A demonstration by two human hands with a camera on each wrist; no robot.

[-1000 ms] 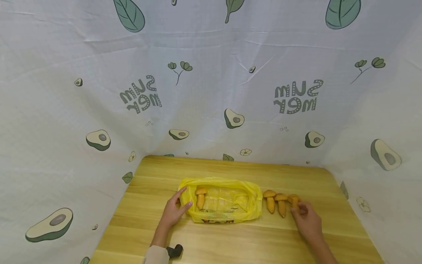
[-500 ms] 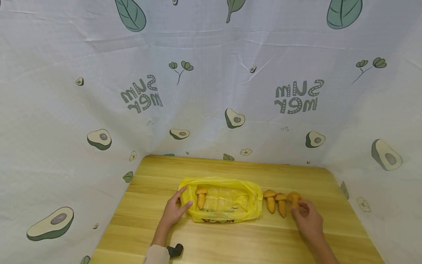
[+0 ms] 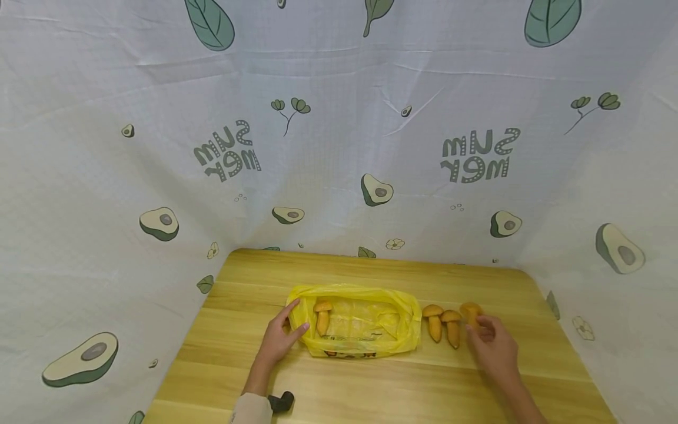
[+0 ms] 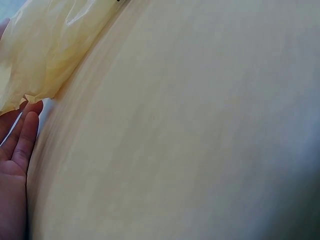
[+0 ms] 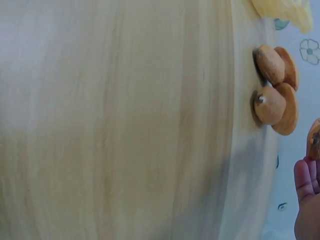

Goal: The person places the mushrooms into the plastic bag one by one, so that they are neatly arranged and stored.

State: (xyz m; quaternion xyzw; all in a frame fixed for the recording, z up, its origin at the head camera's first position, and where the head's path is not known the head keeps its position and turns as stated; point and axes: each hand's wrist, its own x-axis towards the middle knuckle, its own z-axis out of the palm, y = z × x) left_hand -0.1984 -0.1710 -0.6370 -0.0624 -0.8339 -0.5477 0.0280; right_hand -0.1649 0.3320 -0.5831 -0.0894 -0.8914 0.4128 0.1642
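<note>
A yellow plastic bag (image 3: 360, 324) lies open on the wooden table (image 3: 371, 383), with one orange mushroom (image 3: 322, 318) inside near its left end. My left hand (image 3: 296, 316) rests with straight fingers on the bag's left edge; the left wrist view shows its fingertips (image 4: 27, 125) at the bag (image 4: 45, 50). Two mushrooms (image 3: 434, 321) (image 3: 452, 327) lie side by side just right of the bag, also seen as mushrooms (image 5: 272, 85) in the right wrist view. My right hand (image 3: 477, 327) pinches the stem of a third mushroom (image 3: 470, 311), which sits at the frame edge as the held mushroom (image 5: 315, 140).
A white cloth (image 3: 339, 147) printed with avocados and leaves hangs close behind and to both sides of the table. A small black device (image 3: 281, 402) sits by my left wrist. Bare wood stretches in front of the bag and along the table's back.
My right hand has closed on the rightmost mushroom and raised it slightly, away from the other two. The left hand and the bag have stayed put.
</note>
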